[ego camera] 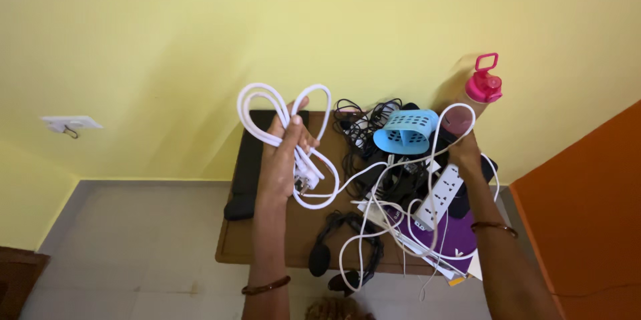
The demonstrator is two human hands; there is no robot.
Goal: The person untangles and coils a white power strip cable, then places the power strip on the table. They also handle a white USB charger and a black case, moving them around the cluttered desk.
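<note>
My left hand point(286, 156) is raised over the small brown table point(267, 240) and grips a bundle of looped white cable point(267, 103), its loops standing above my fingers. The same cable trails right across the table in loose curves. My right hand point(462, 148) reaches out at the far right and pinches a stretch of that white cable where it arcs over the tabletop. Under my right wrist lies a white power strip point(437, 196) on a purple sheet point(461, 240).
A light blue perforated basket point(407, 131) lies tipped on tangled black cables point(357, 126). A pink-capped bottle point(482, 86) stands by the yellow wall. Black headphones point(334, 240) rest near the front edge, a black bar-shaped object point(246, 166) on the left. Orange panel at right.
</note>
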